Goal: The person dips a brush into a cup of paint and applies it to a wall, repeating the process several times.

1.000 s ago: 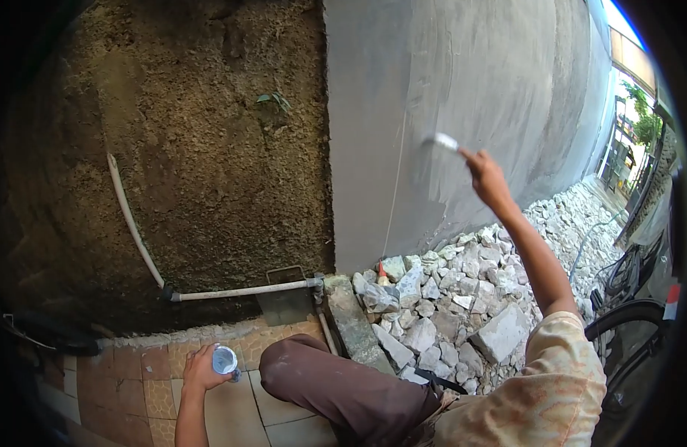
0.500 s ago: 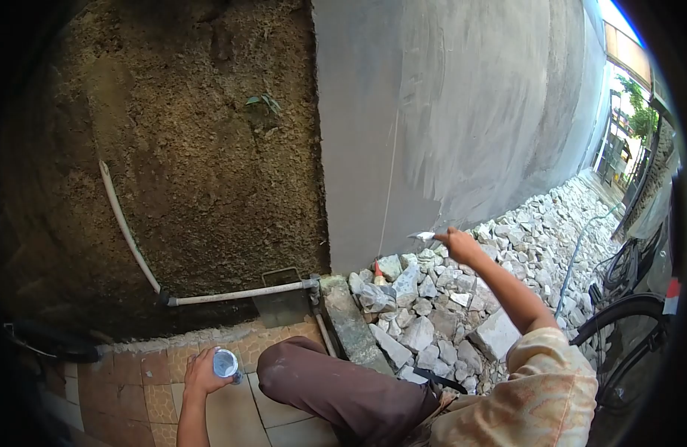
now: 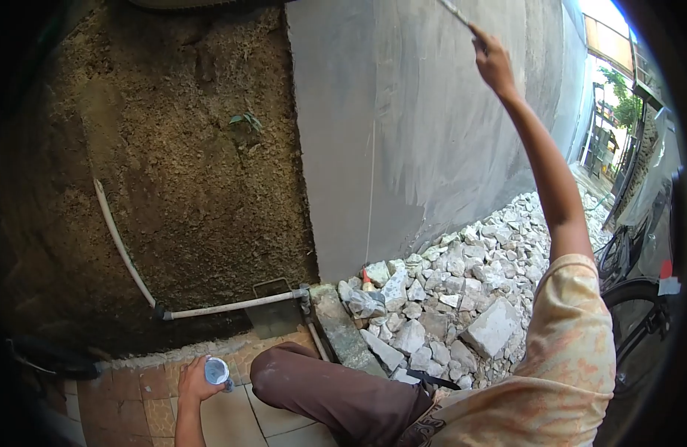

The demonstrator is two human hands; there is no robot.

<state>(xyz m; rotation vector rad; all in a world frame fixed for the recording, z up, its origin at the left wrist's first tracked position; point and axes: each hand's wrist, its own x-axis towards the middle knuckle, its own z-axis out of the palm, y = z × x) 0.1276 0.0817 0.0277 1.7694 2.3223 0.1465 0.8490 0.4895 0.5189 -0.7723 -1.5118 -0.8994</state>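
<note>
My right hand (image 3: 495, 65) is raised high against the grey wall (image 3: 433, 112), its fingers closed on the handle of a brush-like tool (image 3: 453, 10) whose far end is cut off by the top edge of the view. Low on the left, my left hand (image 3: 194, 381) is wrapped round a small clear cup (image 3: 216, 370) with whitish material inside, held above the tiled floor (image 3: 223, 417). A thin pale line runs down the wall to a red-tipped object (image 3: 368, 280) among the stones.
Broken stones (image 3: 433, 298) lie along the wall's foot. A rough brown wall (image 3: 187, 149) with a white pipe (image 3: 235, 306) stands at left, a low concrete edge (image 3: 339, 328) beside the stones. At right are a bicycle wheel (image 3: 619, 298) and dark cables (image 3: 615, 249).
My right hand has risen from near the stones to high on the wall with the tool. My left hand still holds the cup. The view has shifted slightly.
</note>
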